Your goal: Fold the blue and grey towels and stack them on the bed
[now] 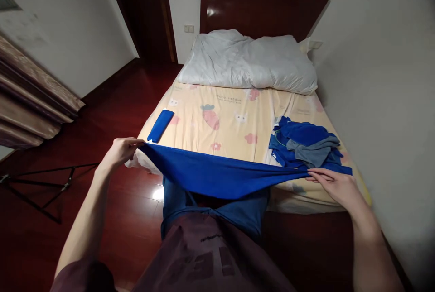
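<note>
Well, black metal tripod (pixel 65 186): stood with legs spread over the glossy dark-red floor (pixel 124 106);
Left hand (pixel 123 150): had thumb and fingers clamped on one end of a wide royal-blue cloth (pixel 217 172);
Folded blue fabric rectangle (pixel 161 126): lay on the cream printed bedsheet (pixel 190 124), just beyond the left hand;
Royal-blue cloth: hung between the two hands, taut along its upper edge; its middle drooped before the bed;
Crumpled blue-and-grey fabric pile (pixel 307 145): rested on the bedsheet's right part;
Right hand (pixel 335 185): had its fingertips pinched together on the cloth's other end, near the pile.
</note>
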Tool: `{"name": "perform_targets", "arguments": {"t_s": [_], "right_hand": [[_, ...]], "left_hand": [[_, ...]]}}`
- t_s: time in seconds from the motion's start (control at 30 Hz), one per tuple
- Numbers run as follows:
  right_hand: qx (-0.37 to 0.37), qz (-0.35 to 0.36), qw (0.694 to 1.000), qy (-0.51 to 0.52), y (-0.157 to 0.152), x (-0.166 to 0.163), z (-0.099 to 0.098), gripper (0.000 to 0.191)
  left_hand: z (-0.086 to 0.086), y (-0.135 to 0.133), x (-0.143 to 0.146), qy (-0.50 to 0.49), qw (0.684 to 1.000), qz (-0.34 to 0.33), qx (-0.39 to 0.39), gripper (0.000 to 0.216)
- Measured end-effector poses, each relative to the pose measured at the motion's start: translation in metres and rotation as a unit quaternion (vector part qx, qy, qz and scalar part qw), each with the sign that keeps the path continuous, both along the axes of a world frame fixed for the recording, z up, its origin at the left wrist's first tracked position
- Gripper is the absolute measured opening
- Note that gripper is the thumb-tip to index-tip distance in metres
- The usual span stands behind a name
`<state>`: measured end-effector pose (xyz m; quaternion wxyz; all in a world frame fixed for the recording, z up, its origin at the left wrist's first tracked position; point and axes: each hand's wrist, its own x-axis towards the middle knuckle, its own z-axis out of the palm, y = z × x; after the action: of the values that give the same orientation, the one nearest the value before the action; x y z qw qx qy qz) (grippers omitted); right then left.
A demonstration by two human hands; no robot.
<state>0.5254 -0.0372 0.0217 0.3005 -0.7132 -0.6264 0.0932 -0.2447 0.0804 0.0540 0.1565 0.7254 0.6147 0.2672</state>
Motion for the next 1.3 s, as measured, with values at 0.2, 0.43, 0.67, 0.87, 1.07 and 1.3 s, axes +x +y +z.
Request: {"name": "perform_targets", "arguments": {"t_s": [0.2,0.43,0.67,0.87,1.07,1.3], "right_hand": [[-0.078,0.04,0.99,0.115,0.066,-0.007,-0.002,0.051],[0.117,-0.05,0.991,0.038,0.139,-0.02,0.015,0.044],[0.268,-0.039,0.963,-0.012,0.137,-0.013,0.01,0.038],[0.225,-0.008,0.974,-0.024,0.112,-0.018,-0.054,0.035],[0.066,-0.014,0.997,0.033,0.081,-0.04,-0.166,0.033],[-0.092,-0.049,0.993,0.063,0.041,-0.06,-0.236,0.019]], "left_hand": [[-0.01,0.077,0.029,0.032,0.993,-0.023,-0.114,0.027],[0.009,0.146,0.07,0.016,0.991,0.004,0.131,0.031],[0.01,0.143,0.08,-0.017,0.971,0.015,0.236,0.031],[-0.066,0.124,0.055,0.016,0.985,-0.038,0.17,0.035],[-0.159,0.089,0.048,0.07,0.997,-0.032,-0.029,0.038],[-0.222,0.052,0.042,0.107,0.983,0.006,-0.149,0.042]]}}
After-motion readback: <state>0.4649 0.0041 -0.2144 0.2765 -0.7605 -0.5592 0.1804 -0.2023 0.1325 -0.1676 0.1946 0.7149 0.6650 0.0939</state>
